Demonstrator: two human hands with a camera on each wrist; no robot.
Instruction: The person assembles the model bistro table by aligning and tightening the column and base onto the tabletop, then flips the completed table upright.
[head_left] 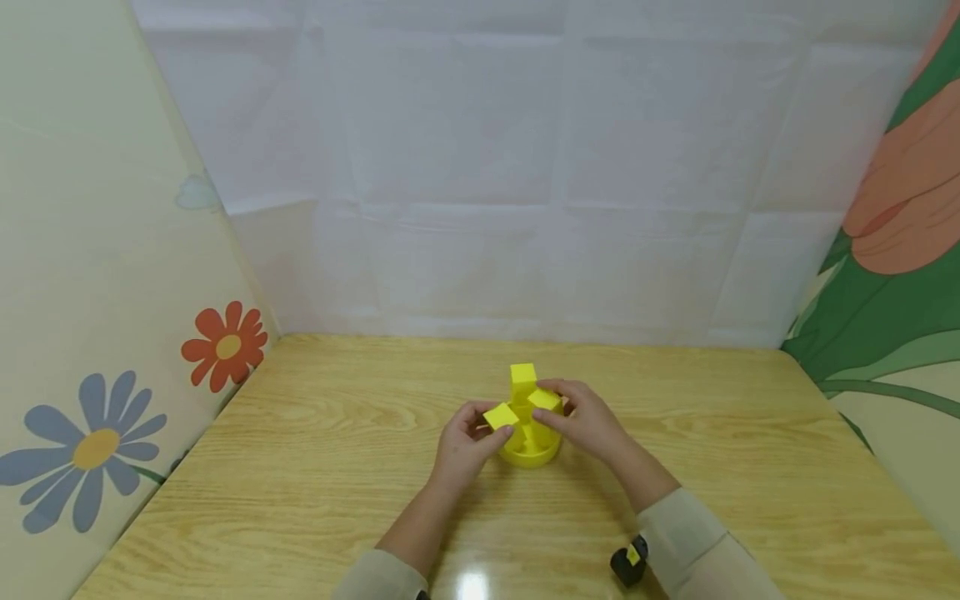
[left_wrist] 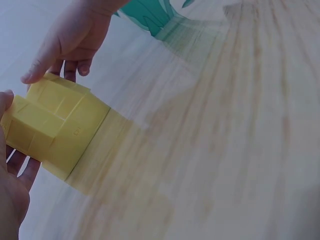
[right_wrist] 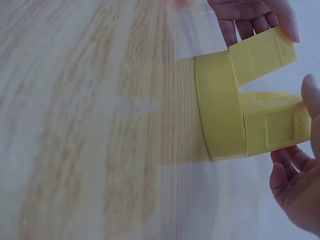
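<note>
A round yellow base [head_left: 528,458] stands on the table with several yellow blocky pieces rising from it. My left hand [head_left: 457,452] pinches the left piece [head_left: 500,416] between thumb and fingers. On the other side, my right hand [head_left: 594,419] pinches the right piece [head_left: 544,400]. A taller-looking back piece [head_left: 523,377] is free of both hands. In the right wrist view, the left-hand piece [right_wrist: 262,55] leans outward from the base [right_wrist: 217,107], and the other piece [right_wrist: 275,125] carries small raised digits. How the pieces join the base inside is hidden.
The wood-grain table [head_left: 337,483] lies under everything. A white sheet [head_left: 487,167] hangs behind it. Flower-painted walls [head_left: 75,292] stand at both sides. A black device [head_left: 628,565] is by the right sleeve [head_left: 686,533].
</note>
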